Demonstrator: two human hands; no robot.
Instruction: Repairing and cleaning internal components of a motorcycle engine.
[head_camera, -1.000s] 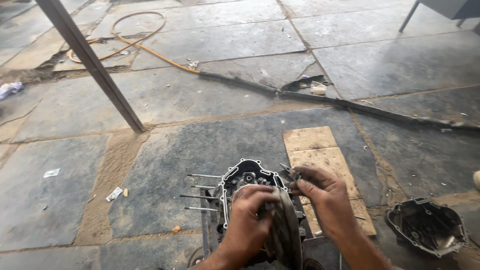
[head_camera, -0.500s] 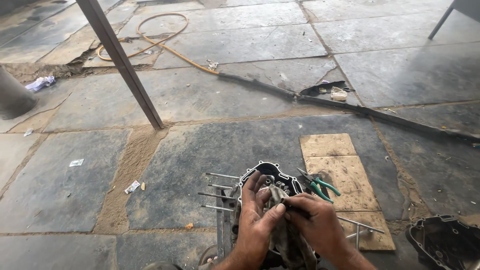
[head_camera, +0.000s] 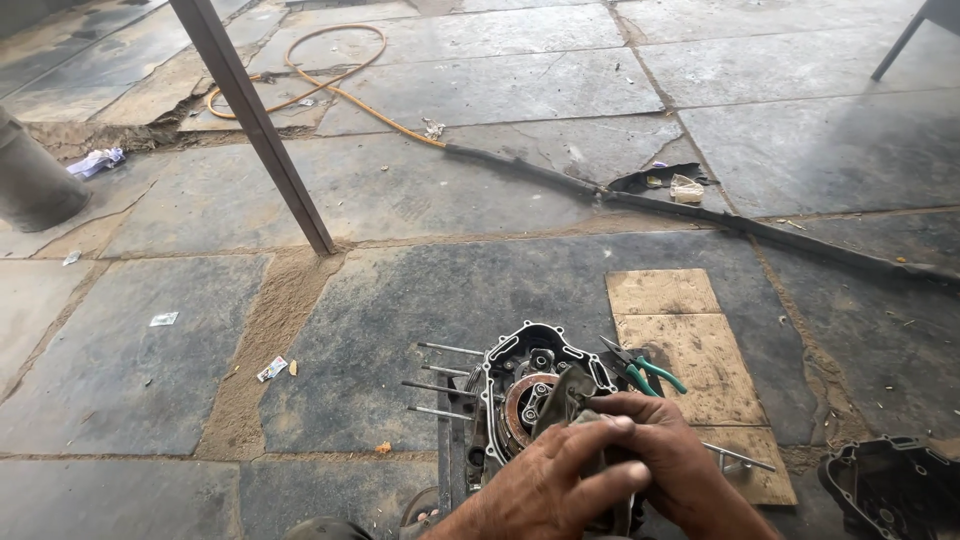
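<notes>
A dark metal engine case (head_camera: 535, 385) with a round copper-coloured part inside lies on the stone floor, long studs (head_camera: 440, 385) sticking out to its left. My left hand (head_camera: 545, 485) and my right hand (head_camera: 665, 465) are clasped together over the case's near side, both gripping a grey, greasy rag (head_camera: 567, 393) pressed against the open case. Green-handled pliers (head_camera: 645, 370) lie just right of the case, on a wooden board (head_camera: 690, 345).
A black engine cover (head_camera: 890, 485) lies at the lower right. A slanted metal post (head_camera: 255, 125) stands on the floor at upper left, with an orange hose (head_camera: 320, 85) and a dark pipe (head_camera: 700, 215) behind. A grey cylinder (head_camera: 30, 180) is at the left edge.
My hands have drawn closer together over the case and now clasp the rag. My right hand has come off the pliers' side, so the pliers show on the board. The view shifted left.
</notes>
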